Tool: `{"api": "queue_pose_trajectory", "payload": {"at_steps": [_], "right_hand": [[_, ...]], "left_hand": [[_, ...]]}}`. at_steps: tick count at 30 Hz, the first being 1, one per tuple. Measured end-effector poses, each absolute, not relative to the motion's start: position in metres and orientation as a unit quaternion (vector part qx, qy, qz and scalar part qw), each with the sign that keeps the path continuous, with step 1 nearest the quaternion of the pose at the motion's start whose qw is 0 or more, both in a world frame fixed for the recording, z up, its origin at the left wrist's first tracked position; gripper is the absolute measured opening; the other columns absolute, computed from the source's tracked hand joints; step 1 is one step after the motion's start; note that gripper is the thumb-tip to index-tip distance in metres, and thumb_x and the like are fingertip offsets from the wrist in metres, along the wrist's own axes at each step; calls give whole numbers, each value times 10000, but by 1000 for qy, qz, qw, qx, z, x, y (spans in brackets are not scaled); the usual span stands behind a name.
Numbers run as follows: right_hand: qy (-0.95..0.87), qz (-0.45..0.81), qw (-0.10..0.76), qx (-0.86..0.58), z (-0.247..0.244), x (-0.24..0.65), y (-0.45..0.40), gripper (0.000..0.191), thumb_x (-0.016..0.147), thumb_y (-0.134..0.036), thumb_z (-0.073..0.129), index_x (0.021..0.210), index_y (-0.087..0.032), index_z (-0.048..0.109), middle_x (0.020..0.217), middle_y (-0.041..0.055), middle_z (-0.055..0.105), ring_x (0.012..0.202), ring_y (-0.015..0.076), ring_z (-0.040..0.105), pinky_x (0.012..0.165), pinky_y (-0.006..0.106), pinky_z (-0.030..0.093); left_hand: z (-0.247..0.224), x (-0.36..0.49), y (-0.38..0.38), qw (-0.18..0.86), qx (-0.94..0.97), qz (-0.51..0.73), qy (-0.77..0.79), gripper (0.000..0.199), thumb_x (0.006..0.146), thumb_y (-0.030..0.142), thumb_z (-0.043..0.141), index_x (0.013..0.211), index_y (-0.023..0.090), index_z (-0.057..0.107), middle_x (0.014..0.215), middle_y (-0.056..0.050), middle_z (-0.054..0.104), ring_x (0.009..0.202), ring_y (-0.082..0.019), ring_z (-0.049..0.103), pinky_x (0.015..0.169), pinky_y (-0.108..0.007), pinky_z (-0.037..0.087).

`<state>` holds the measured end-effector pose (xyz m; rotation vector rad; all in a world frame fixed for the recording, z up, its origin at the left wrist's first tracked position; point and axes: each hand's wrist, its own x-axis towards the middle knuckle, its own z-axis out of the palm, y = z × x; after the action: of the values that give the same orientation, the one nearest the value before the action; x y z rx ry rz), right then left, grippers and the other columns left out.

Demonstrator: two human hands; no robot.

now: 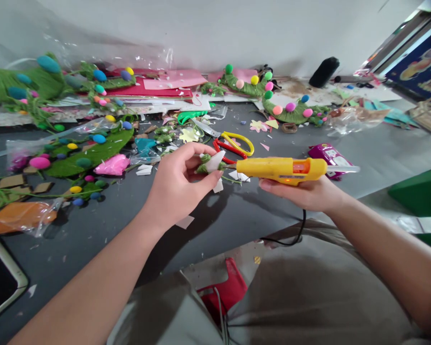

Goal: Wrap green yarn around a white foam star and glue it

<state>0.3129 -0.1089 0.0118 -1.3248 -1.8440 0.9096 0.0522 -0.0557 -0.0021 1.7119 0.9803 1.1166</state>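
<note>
Between its thumb and fingers my left hand (181, 179) pinches a small green wrapped craft piece (203, 167) with a white paper shape (215, 161) on it. My right hand (301, 193) is closed around a yellow hot glue gun (266, 167), whose nozzle points left and meets the piece or stops just short of it; I cannot tell which. A clear glue stick (345, 168) sticks out of the gun's back, and an orange light glows on its side. Just beyond my hands lie open scissors (242, 143) with red and yellow handles.
Green leaf shapes with colored pom-poms (93, 148) cover the left and back. Paper scraps and a cut flower (189, 135) lie mid-table. A purple packet (330, 160) sits right, an orange bag (23, 216) left, above a tablet (2, 278). The gun's black cord (301, 225) hangs near my lap.
</note>
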Motion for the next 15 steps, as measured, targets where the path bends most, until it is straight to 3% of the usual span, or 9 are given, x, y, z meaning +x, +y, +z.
{"api": "queue_pose_trajectory", "payload": {"at_steps": [8, 13, 15], "right_hand": [[-719, 349, 316, -511, 10, 314, -109, 238, 878, -406, 719, 1038, -233, 754, 988, 23, 810, 905, 213, 767, 847, 311, 647], [-783, 224, 279, -509, 20, 312, -107, 137, 912, -361, 694, 946, -234, 657, 886, 40, 703, 774, 197, 633, 696, 333, 528], [-818, 188, 254, -481, 24, 313, -107, 94, 934, -319, 665, 896, -242, 627, 848, 38, 654, 761, 193, 586, 703, 349, 483]], "left_hand": [[-3, 51, -56, 418, 689, 440, 396, 303, 779, 228, 847, 1032, 205, 684, 864, -19, 780, 729, -173, 744, 636, -260, 623], [-3, 50, -55, 430, 681, 433, 405, 302, 773, 238, 855, 1024, 225, 688, 840, -8, 780, 705, -167, 736, 623, -260, 618], [-2, 50, -55, 430, 679, 428, 413, 298, 773, 246, 855, 1019, 230, 688, 833, -8, 781, 688, -168, 732, 609, -267, 616]]}}
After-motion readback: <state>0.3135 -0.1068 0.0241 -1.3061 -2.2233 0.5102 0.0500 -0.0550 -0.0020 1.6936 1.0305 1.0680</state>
